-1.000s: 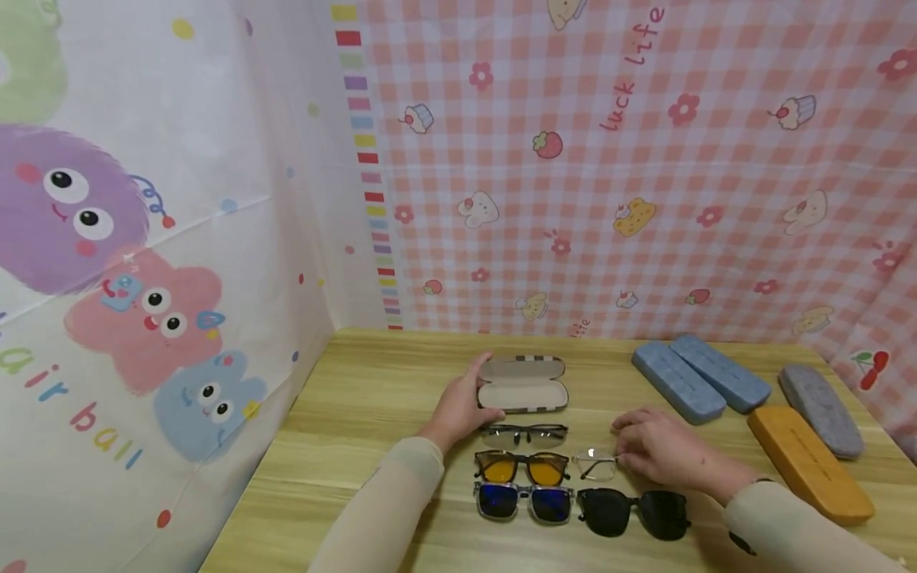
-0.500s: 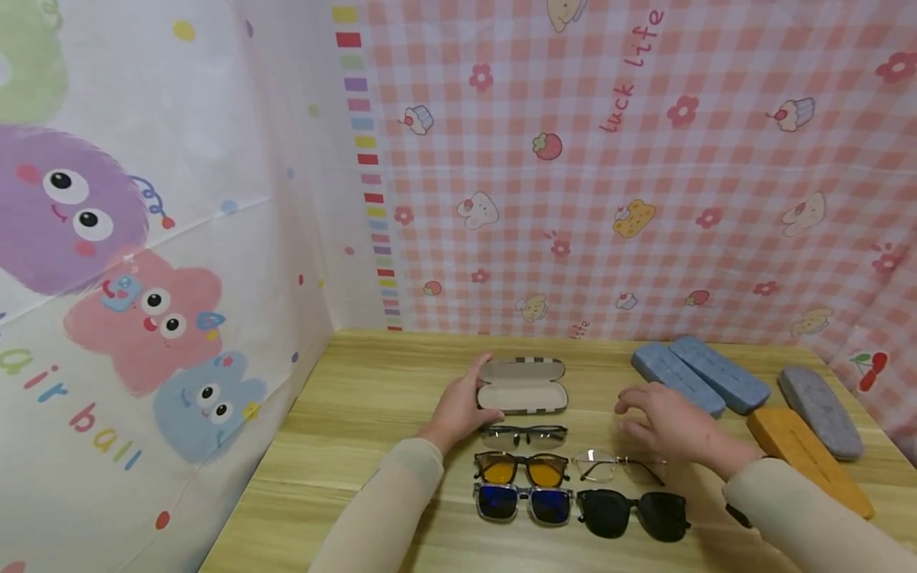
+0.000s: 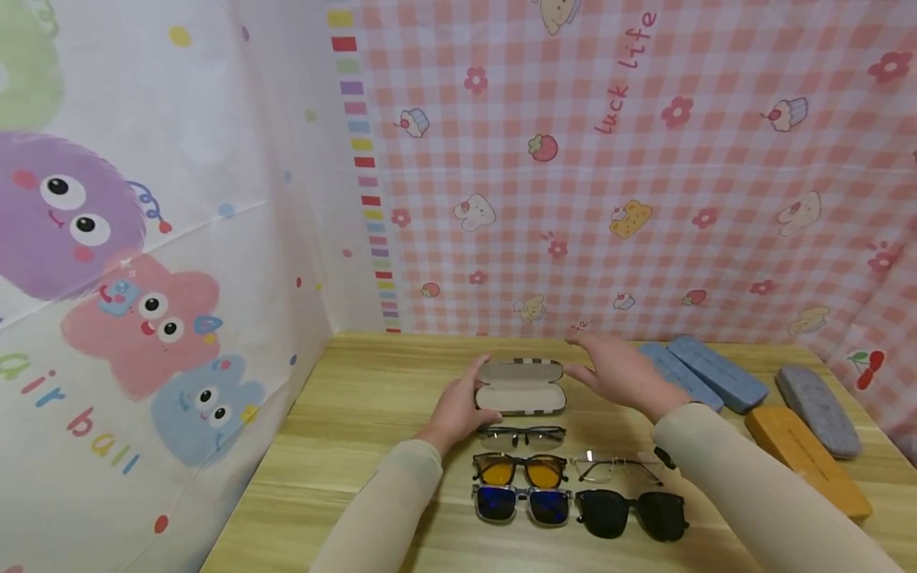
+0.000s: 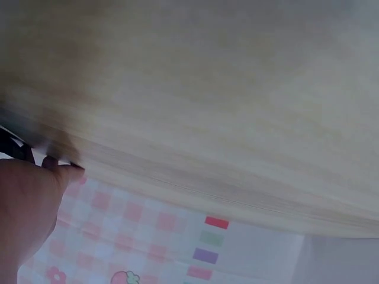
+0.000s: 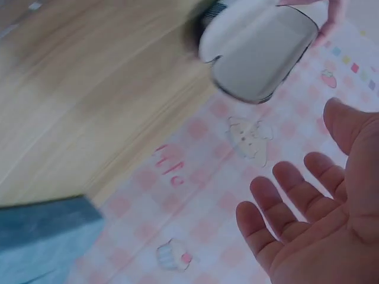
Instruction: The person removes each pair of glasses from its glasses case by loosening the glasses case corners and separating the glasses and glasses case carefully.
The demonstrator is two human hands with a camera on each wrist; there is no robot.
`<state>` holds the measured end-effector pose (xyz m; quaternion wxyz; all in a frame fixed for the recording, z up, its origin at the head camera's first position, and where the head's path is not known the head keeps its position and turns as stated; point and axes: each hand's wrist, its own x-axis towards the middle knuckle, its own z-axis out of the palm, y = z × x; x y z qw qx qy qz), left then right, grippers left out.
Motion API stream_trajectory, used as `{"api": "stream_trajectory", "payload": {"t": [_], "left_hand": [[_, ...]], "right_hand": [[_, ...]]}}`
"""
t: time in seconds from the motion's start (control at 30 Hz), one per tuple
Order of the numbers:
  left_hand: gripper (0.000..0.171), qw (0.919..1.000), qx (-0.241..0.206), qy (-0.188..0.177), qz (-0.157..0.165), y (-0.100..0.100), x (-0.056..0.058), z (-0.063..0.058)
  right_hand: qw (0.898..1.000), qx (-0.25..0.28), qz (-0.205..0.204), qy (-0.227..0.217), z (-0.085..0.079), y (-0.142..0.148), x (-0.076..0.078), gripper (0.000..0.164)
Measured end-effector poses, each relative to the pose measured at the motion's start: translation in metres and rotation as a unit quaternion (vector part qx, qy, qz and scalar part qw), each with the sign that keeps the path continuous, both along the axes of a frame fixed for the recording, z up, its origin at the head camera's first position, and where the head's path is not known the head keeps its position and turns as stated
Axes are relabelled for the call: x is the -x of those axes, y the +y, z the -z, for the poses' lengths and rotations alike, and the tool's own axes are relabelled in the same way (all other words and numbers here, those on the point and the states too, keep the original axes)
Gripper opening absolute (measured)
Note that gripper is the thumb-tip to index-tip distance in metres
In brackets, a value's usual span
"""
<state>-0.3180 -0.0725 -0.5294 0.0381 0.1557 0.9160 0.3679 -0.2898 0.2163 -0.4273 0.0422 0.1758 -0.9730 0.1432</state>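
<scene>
An eyeglass case (image 3: 520, 398) with a checked outside and pale lining lies open on the table in the head view, with nothing inside. My left hand (image 3: 458, 410) grips its left end, thumb at the front edge and fingers at the back. Close to the case's right end, my right hand (image 3: 622, 376) reaches in with fingers extended and holds nothing; its spread fingers also show in the right wrist view. Just in front of the case are dark-framed glasses (image 3: 523, 435). Behind my left hand (image 4: 29, 201), the left wrist view shows mostly blurred tabletop.
Nearer me lie orange-lensed glasses (image 3: 542, 475), blue-lensed sunglasses (image 3: 496, 505), thin-framed clear glasses (image 3: 598, 469) and black sunglasses (image 3: 662, 516). On the right are two blue cases (image 3: 719, 374), a grey case (image 3: 820, 414) and an orange case (image 3: 805, 461). Patterned cloth hangs behind and left.
My right hand has left the thin-framed clear glasses and moved up and left to the right end of the open case. My left hand keeps its grip in the same place.
</scene>
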Motion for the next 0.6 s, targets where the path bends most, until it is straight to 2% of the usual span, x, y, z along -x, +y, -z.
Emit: {"api": "stream_trajectory", "payload": {"t": [0.13, 0.3, 0.47, 0.6], "left_hand": [[0.11, 1.0, -0.002, 0.002, 0.002, 0.0, 0.001, 0.0], [0.11, 1.0, -0.004, 0.001, 0.001, -0.001, 0.0, 0.002], [0.11, 1.0, -0.005, 0.003, -0.002, 0.0, 0.001, 0.002], [0.107, 0.9999, -0.01, 0.004, 0.0, 0.0, 0.0, 0.002]], "right_hand": [[1.0, -0.012, 0.002, 0.011, 0.002, -0.019, 0.015, 0.058], [1.0, -0.028, -0.003, -0.005, 0.01, -0.038, 0.028, 0.052], [0.998, -0.03, -0.008, -0.055, 0.019, -0.053, 0.037, 0.04], [0.995, -0.01, 0.001, -0.095, 0.027, -0.06, 0.039, 0.039]]}}
